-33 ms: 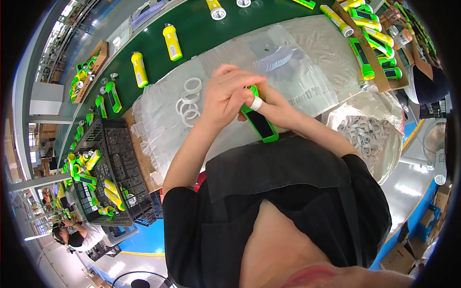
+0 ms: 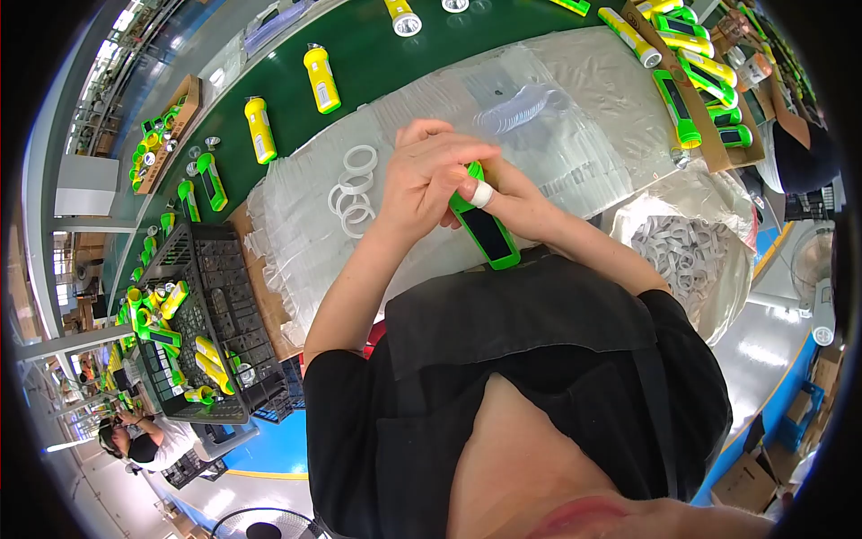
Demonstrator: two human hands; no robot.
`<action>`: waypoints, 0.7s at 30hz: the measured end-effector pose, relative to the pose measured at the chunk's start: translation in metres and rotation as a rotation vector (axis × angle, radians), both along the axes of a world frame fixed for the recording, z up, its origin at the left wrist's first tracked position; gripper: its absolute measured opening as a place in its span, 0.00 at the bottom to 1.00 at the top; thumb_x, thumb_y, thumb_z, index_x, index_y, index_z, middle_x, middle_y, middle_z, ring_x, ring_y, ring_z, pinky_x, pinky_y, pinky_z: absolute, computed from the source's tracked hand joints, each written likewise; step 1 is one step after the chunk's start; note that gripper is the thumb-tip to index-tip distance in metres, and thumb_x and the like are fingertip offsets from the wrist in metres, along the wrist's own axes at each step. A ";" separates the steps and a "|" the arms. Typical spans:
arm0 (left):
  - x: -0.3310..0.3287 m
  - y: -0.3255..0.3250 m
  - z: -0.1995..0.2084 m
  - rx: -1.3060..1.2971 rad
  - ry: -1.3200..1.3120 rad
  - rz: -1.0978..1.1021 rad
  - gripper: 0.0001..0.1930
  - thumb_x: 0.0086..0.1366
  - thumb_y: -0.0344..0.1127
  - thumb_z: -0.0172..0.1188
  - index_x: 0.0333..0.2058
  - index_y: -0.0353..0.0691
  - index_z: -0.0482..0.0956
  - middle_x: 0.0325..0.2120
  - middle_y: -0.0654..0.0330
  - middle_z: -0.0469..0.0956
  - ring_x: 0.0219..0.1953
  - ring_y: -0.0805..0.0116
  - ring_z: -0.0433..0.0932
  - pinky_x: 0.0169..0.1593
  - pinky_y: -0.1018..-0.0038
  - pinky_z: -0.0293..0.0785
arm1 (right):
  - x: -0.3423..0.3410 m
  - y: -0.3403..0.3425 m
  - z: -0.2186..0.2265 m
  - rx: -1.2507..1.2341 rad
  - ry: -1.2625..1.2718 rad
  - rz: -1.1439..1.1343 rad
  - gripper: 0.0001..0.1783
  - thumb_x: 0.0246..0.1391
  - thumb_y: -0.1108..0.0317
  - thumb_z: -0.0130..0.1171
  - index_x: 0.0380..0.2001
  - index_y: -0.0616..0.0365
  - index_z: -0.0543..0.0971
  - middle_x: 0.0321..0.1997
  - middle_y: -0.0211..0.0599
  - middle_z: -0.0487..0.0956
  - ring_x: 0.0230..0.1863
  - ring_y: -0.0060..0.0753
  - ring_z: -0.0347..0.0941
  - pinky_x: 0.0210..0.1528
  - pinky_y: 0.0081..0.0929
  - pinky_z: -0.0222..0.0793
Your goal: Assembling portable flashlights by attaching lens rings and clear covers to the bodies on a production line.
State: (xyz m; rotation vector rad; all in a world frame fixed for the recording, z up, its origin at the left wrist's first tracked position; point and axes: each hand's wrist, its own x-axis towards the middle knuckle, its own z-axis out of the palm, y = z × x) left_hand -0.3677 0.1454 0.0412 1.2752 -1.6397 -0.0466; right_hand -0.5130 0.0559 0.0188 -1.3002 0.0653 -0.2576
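The apron [image 2: 521, 314] is nearest; just beyond it, the green flashlight [image 2: 490, 237] is held over the worktable's plastic covering [image 2: 413, 260]. Its long axis slants away from the body and slightly leftward. The body is bright green, with a long black panel facing up. The right hand [image 2: 512, 193], its thumb banded white, and the left hand [image 2: 420, 178] clasp the far end together; which finger bears the grip is hard to tell. Farther off stand white rings [image 2: 359, 173] and yellow flashlights [image 2: 321, 81].

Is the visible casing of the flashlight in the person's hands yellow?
No, the flashlight between the left hand and right hand shows a bright green casing around a dark panel.
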 end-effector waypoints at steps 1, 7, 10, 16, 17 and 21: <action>0.000 -0.002 -0.003 0.028 0.037 -0.062 0.18 0.72 0.44 0.45 0.40 0.43 0.84 0.37 0.63 0.82 0.44 0.60 0.75 0.53 0.65 0.62 | -0.001 -0.001 -0.001 0.061 0.014 -0.007 0.25 0.65 0.54 0.52 0.56 0.59 0.62 0.39 0.34 0.73 0.36 0.24 0.74 0.38 0.26 0.72; -0.013 -0.040 -0.022 0.098 0.375 -0.093 0.21 0.74 0.44 0.40 0.45 0.41 0.81 0.44 0.58 0.80 0.52 0.56 0.73 0.60 0.62 0.57 | -0.014 -0.015 -0.001 0.239 0.079 -0.210 0.24 0.66 0.49 0.47 0.55 0.56 0.66 0.37 0.38 0.75 0.33 0.28 0.73 0.36 0.27 0.70; 0.010 -0.066 -0.050 0.223 0.447 0.058 0.21 0.70 0.46 0.49 0.51 0.37 0.77 0.50 0.53 0.76 0.55 0.55 0.71 0.60 0.62 0.62 | -0.022 -0.024 -0.002 0.281 0.082 -0.263 0.25 0.66 0.51 0.47 0.58 0.55 0.65 0.37 0.38 0.75 0.34 0.29 0.72 0.37 0.30 0.70; 0.030 -0.086 -0.092 0.493 -0.219 0.231 0.31 0.58 0.48 0.64 0.56 0.36 0.72 0.48 0.51 0.74 0.53 0.53 0.69 0.55 0.60 0.67 | -0.032 -0.030 -0.005 0.214 0.080 -0.313 0.25 0.67 0.52 0.46 0.58 0.58 0.65 0.36 0.40 0.75 0.33 0.29 0.72 0.37 0.29 0.70; 0.033 -0.083 -0.092 0.494 -0.219 0.233 0.31 0.58 0.48 0.64 0.56 0.36 0.72 0.48 0.51 0.74 0.53 0.53 0.69 0.55 0.60 0.67 | -0.032 -0.029 -0.004 0.215 0.080 -0.311 0.25 0.67 0.52 0.46 0.58 0.58 0.65 0.36 0.40 0.75 0.33 0.29 0.72 0.37 0.29 0.70; 0.028 -0.060 -0.058 0.375 0.032 0.148 0.26 0.62 0.45 0.61 0.56 0.40 0.72 0.44 0.53 0.74 0.49 0.54 0.70 0.52 0.62 0.67 | -0.031 -0.029 -0.003 0.166 0.097 -0.317 0.25 0.66 0.52 0.47 0.58 0.58 0.66 0.35 0.40 0.75 0.32 0.29 0.73 0.36 0.29 0.70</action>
